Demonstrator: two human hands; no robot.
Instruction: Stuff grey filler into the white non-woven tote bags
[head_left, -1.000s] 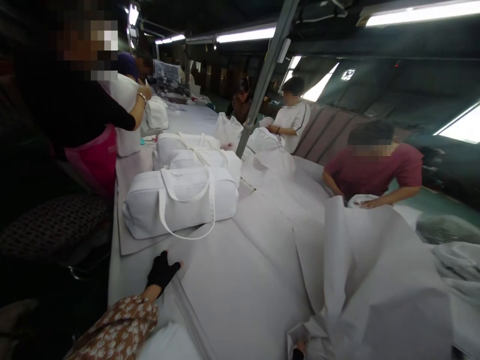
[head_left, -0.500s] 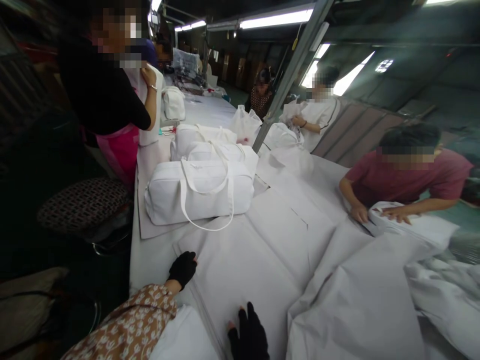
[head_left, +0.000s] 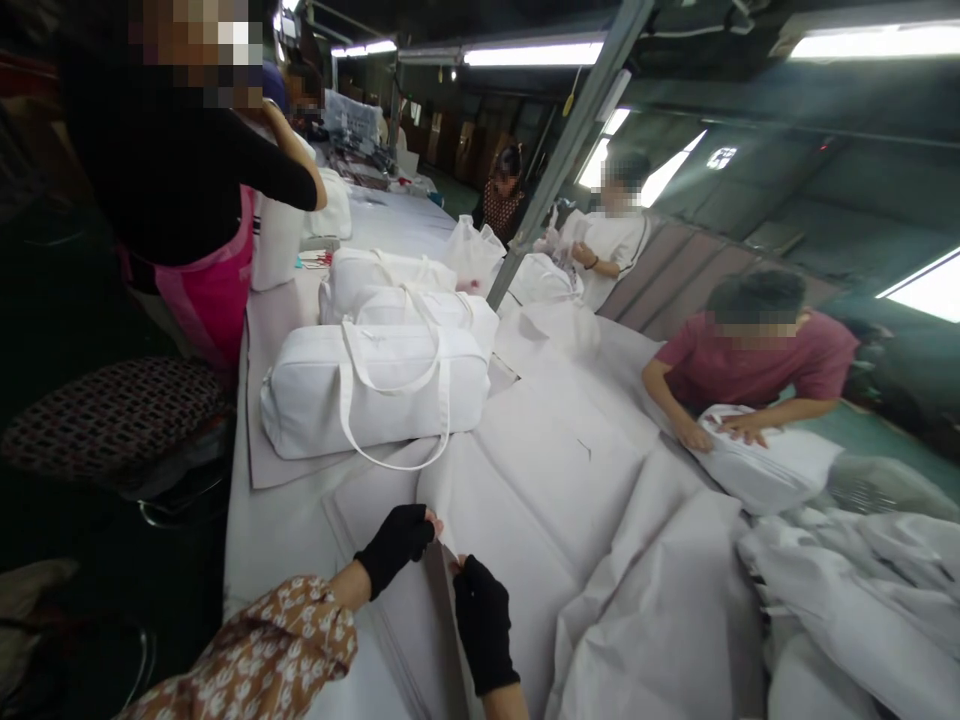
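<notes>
Both our hands have drawn together since half a second ago, when they lay apart on the sheet. Our left hand (head_left: 397, 545), in a black fingerless glove, pinches the near edge of the white fabric sheet (head_left: 540, 480); our right hand (head_left: 484, 620) pinches the same edge just beside it. That sheet lies flat on the long table (head_left: 262, 530). Beyond it sits a white duffel bag (head_left: 375, 395), and to our right a co-worker in a maroon shirt (head_left: 750, 360) presses a folded bundle (head_left: 765, 465).
</notes>
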